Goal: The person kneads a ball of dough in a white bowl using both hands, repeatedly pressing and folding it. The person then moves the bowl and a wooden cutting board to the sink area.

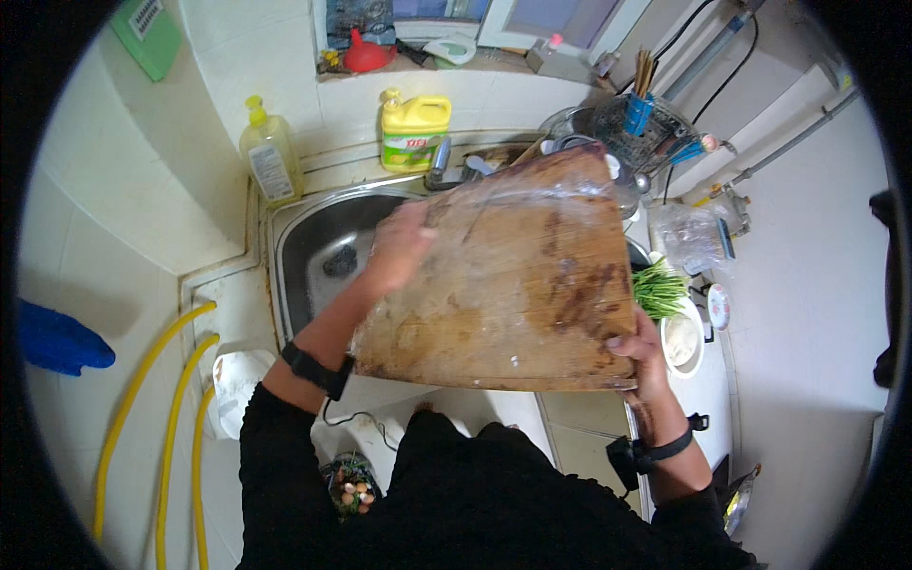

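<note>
A large, wet wooden cutting board (499, 285) with dark stains is held tilted over the sink and counter edge. My right hand (645, 349) grips its lower right corner, with the thumb on the upper face. At the board's left edge, my left hand (402, 246) is blurred and lies against the wood; its fingers are not clear enough to show whether they grip. Below and left of the board is the stainless steel sink (296, 285), partly covered by it. Behind the board, the faucet (440, 160) is partly hidden.
A yellow detergent jug (415, 132) and a pump bottle (269, 157) stand behind the sink. To the right are green vegetable stalks (659, 288) and a white bowl (695, 367). Yellow hoses (167, 427) run down at left. A waste container (350, 459) with eggshells is by my legs.
</note>
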`<state>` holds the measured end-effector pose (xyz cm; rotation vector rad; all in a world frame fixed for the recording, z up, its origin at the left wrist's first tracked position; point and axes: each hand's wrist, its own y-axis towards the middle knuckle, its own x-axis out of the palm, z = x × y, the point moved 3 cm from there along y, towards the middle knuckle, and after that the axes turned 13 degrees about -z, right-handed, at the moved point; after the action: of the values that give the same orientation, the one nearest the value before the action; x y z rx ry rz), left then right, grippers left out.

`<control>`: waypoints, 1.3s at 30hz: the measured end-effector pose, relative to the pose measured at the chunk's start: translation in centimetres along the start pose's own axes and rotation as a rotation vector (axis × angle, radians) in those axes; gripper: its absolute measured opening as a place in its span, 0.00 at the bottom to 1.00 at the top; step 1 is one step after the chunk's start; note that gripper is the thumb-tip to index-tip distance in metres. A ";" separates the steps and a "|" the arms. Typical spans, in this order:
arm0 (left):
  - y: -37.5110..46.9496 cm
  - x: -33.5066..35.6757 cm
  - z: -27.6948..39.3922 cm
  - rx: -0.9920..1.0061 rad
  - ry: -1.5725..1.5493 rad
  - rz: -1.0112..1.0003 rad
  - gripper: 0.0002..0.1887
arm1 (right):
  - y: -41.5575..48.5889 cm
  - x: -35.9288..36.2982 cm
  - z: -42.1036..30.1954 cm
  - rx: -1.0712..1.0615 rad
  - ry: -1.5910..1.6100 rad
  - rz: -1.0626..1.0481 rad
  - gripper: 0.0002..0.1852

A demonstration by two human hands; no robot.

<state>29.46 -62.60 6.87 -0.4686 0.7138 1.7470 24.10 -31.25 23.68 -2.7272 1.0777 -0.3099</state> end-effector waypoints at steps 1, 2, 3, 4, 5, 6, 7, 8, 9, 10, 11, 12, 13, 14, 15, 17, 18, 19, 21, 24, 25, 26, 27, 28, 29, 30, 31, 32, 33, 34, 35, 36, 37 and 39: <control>2.3 1.0 5.2 0.133 -0.119 -0.046 0.27 | 0.5 0.7 0.2 -0.040 0.012 -0.069 0.36; 3.1 1.9 10.3 0.300 -0.165 -0.097 0.31 | 0.9 1.1 0.4 -0.009 0.022 -0.057 0.36; 4.3 2.6 15.3 0.501 0.026 -0.077 0.33 | 1.1 1.5 0.5 -0.001 0.038 -0.082 0.36; 4.7 3.1 18.6 0.599 -0.086 -0.109 0.34 | 1.3 1.9 0.5 0.005 0.055 -0.107 0.36; 5.7 3.3 20.5 0.658 -0.133 -0.141 0.34 | 1.4 2.1 0.5 0.001 0.048 -0.116 0.36; 7.3 3.3 21.3 0.633 0.013 -0.082 0.33 | 1.3 2.1 0.4 -0.007 0.045 -0.121 0.36; 8.7 3.1 19.9 0.475 -0.023 -0.139 0.32 | 1.0 2.3 0.3 -0.055 0.060 -0.171 0.36; 10.3 2.7 17.8 0.411 -0.036 -0.159 0.32 | 0.8 2.1 0.4 -0.047 0.033 -0.156 0.37; 11.7 2.6 15.3 0.387 -0.053 -0.156 0.32 | 0.5 1.8 0.6 -0.024 0.014 -0.107 0.37; 11.3 2.5 11.1 0.279 -0.048 -0.110 0.29 | 0.0 1.5 0.6 -0.026 0.006 -0.090 0.37; 10.7 2.6 6.3 0.086 0.001 -0.190 0.28 | -0.2 1.1 0.6 -0.030 -0.013 -0.062 0.37; 8.8 2.2 1.3 -0.008 0.094 -0.197 0.28 | -0.6 0.7 0.5 -0.026 -0.016 -0.055 0.38; 6.0 2.1 -3.7 -0.143 0.051 -0.205 0.26 | -1.1 0.4 0.5 -0.029 -0.009 -0.056 0.39; 2.0 1.7 -8.5 -0.338 -0.057 -0.114 0.24 | -1.5 0.1 0.3 -0.029 -0.004 -0.057 0.39; -0.7 0.9 -13.0 -0.429 0.030 -0.419 0.24 | -1.6 -0.1 0.1 -0.051 -0.001 -0.068 0.39; -6.6 -0.5 -18.0 -0.766 0.247 -0.096 0.24 | -1.9 -0.3 0.0 -0.059 -0.014 -0.030 0.40; -7.5 -1.2 -18.3 -0.866 0.390 0.006 0.24 | -1.8 -0.5 -0.2 -0.067 -0.027 -0.008 0.39; -6.8 -0.8 -16.1 -0.514 0.453 -0.007 0.22 | -1.8 -0.5 -0.4 -0.085 -0.042 -0.004 0.39; -3.5 -0.9 -9.5 -0.350 -0.010 0.068 0.17 | -0.9 -0.3 -0.1 -0.052 0.013 -0.006 0.38; 0.0 1.5 8.7 0.222 -0.354 -0.080 0.30 | 0.8 0.4 0.3 -0.072 0.059 -0.001 0.34; -0.7 2.5 13.9 0.298 -0.445 -0.205 0.31 | 1.3 0.6 0.4 -0.076 0.073 0.026 0.33; -1.8 3.6 18.8 0.420 -0.408 -0.263 0.33 | 1.7 1.0 0.6 -0.093 0.097 0.028 0.32; -3.0 4.5 21.3 0.372 -0.332 -0.296 0.33 | 2.0 1.3 0.7 -0.112 0.121 0.032 0.31; -3.8 5.3 22.7 0.448 -0.201 -0.258 0.32 | 2.2 1.6 0.5 -0.130 0.127 -0.026 0.28; -4.3 5.9 21.1 0.288 -0.153 -0.311 0.32 | 2.2 1.6 0.6 -0.090 0.099 0.011 0.28; -4.5 6.3 18.3 0.195 -0.063 -0.318 0.32 | 2.1 1.7 0.5 -0.078 0.090 0.006 0.28; -4.3 6.5 14.6 0.168 0.037 -0.262 0.32 | 1.9 1.4 0.5 -0.036 0.090 0.057 0.28; -5.3 6.5 9.9 0.067 -0.027 -0.208 0.30 | 1.4 1.5 0.3 -0.082 0.118 0.018 0.28; -7.0 6.1 4.0 -0.101 -0.014 -0.261 0.26 | 1.0 1.3 0.1 -0.101 0.116 0.010 0.29; -8.7 5.6 -1.6 -0.271 0.118 -0.327 0.23 | 0.7 1.1 -0.1 -0.118 0.125 0.013 0.29; -11.2 4.1 -6.4 -0.113 0.199 -0.364 0.19 | 0.2 0.8 -0.3 -0.154 0.147 -0.026 0.29; -14.0 4.2 -12.0 -0.651 0.469 -0.747 0.18 | -0.3 0.3 -0.5 -0.129 0.146 0.008 0.30; -16.5 3.2 -15.1 -0.781 0.558 -0.580 0.16 | -0.8 -0.2 -0.6 -0.099 0.151 0.038 0.30; -18.5 1.3 -18.0 -0.780 0.426 -0.350 0.25 | -2.0 -1.3 -0.8 -0.079 0.188 0.055 0.31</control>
<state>45.97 -70.47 -11.40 -1.4372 0.1767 1.5492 24.25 -29.03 24.82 -2.7758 1.2349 -0.5351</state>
